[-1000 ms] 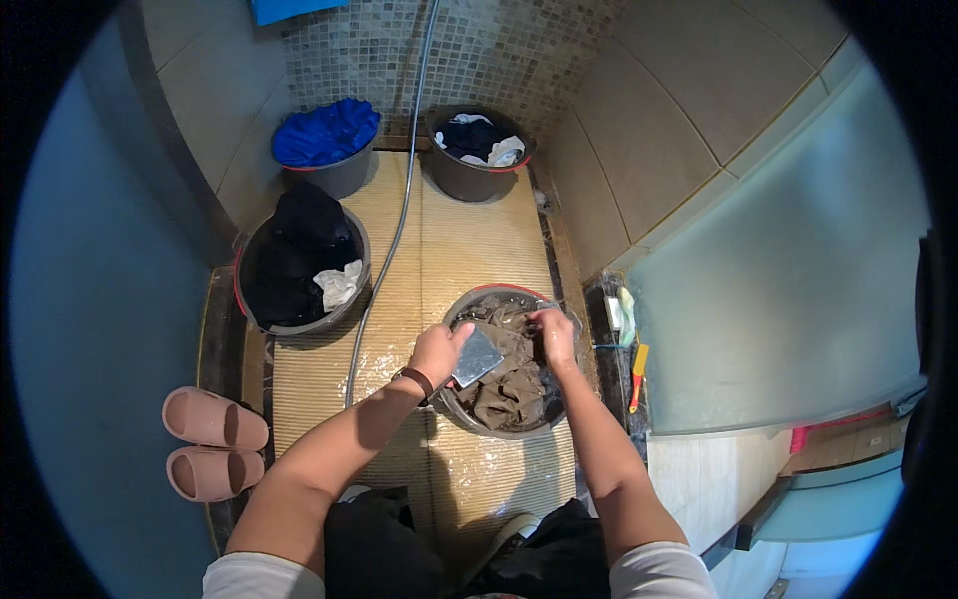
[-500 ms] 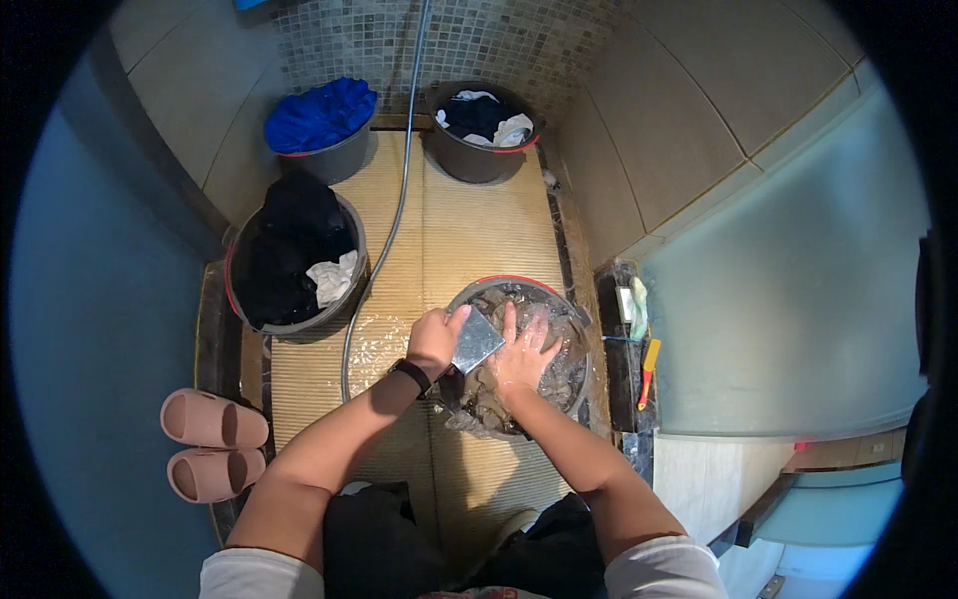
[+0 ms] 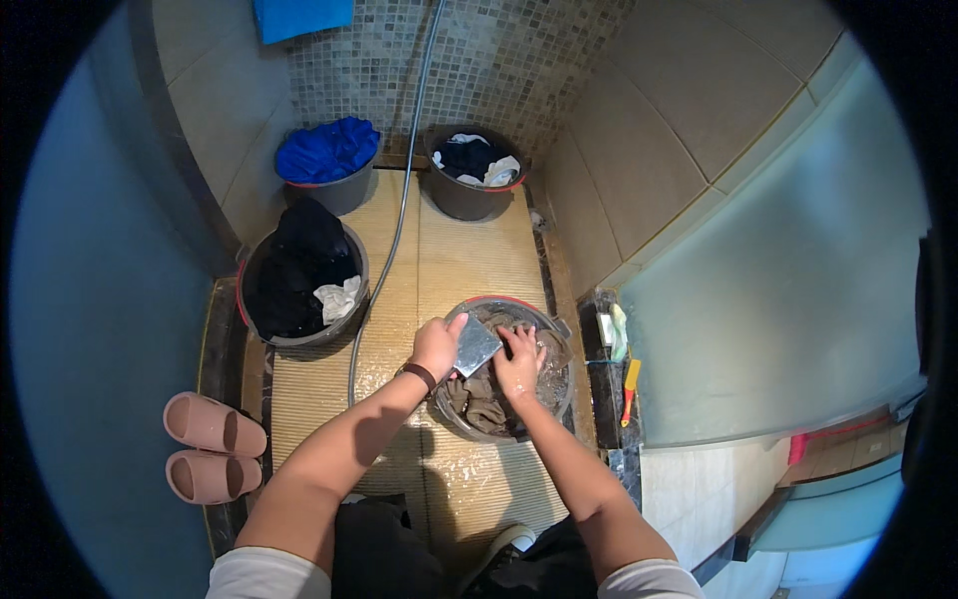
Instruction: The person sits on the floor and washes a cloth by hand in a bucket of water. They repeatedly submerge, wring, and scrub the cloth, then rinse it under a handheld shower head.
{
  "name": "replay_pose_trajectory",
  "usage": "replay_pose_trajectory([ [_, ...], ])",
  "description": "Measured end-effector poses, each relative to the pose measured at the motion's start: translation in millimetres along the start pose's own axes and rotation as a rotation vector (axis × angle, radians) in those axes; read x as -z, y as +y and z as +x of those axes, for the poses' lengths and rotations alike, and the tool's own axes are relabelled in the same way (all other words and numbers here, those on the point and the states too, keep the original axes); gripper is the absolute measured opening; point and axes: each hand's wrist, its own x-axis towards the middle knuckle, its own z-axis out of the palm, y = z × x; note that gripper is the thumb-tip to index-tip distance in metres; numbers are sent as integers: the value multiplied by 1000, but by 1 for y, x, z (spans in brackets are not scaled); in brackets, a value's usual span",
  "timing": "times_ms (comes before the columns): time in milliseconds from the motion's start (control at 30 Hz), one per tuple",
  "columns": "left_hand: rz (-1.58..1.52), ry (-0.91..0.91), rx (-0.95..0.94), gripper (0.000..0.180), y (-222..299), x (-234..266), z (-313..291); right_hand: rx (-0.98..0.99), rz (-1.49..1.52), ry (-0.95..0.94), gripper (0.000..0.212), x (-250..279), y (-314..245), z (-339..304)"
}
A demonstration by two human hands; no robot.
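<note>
My left hand (image 3: 436,346) is closed round a square silver shower head (image 3: 476,344), held over the near left part of a grey basin (image 3: 449,419) with a red-trimmed rim. Brown-grey wet cloth (image 3: 485,407) lies in water in the basin. My right hand (image 3: 517,367) rests on the cloth, fingers apart and slightly bent, just right of the shower head. Its fingertips dip partly into the wet fabric.
A grey hose (image 3: 407,190) runs down from the wall across the ribbed mat (image 3: 399,299). Tubs hold black clothes (image 3: 299,270), a blue garment (image 3: 327,150) and dark and white laundry (image 3: 469,157). Pink slippers (image 3: 215,424) stand left; a yellow-red brush (image 3: 631,389) lies on the right ledge.
My right hand has drawn its spread fingers closer together and bent them on the cloth. The shower head stays over the basin. The whole view has shifted slightly, showing more of the back wall.
</note>
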Motion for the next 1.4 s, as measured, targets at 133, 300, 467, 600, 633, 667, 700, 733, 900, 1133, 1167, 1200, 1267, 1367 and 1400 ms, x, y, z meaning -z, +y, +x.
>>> replay_pose_trajectory([
  [133,-102,17,30,54,26,-9,1,-109,625,174,27,-2,7,5],
  [300,-34,12,47,55,26,-16,24,-739,1622,-15,24,25,-100,-1],
  [467,124,44,-185,43,-17,-31,50,-833,1900,64,39,-20,-85,14],
  [600,271,230,-532,43,-26,-17,8,-694,1981,-63,50,-14,-42,19],
  [633,420,211,-674,47,-30,-7,-3,-605,1990,-121,52,-9,-36,17],
  [667,358,-101,-488,50,-20,3,-19,-706,1999,47,56,0,-35,22],
  [700,289,-402,-298,53,-9,8,-29,-726,2048,100,56,3,-24,26],
  [733,396,-334,-448,52,-18,12,-31,-785,2067,117,57,7,-29,29],
  [900,526,-243,-512,42,-17,15,-34,-743,2369,198,74,39,-61,15],
  [1133,850,-585,-452,56,19,3,-31,-702,2275,297,54,42,-19,9],
  [1167,882,-675,-437,62,28,1,-26,-709,2240,311,49,38,-15,9],
  [1200,864,-663,-378,77,31,-5,-14,-776,2224,353,40,37,-8,3],
  [1267,628,-625,-147,64,48,-12,2,-698,2268,298,40,35,-6,-6],
  [1367,36,-502,44,39,29,-42,23,-728,2295,257,38,39,-18,-16],
  [1400,120,-461,-130,23,14,-53,33,-744,2282,242,38,35,-24,-17],
])
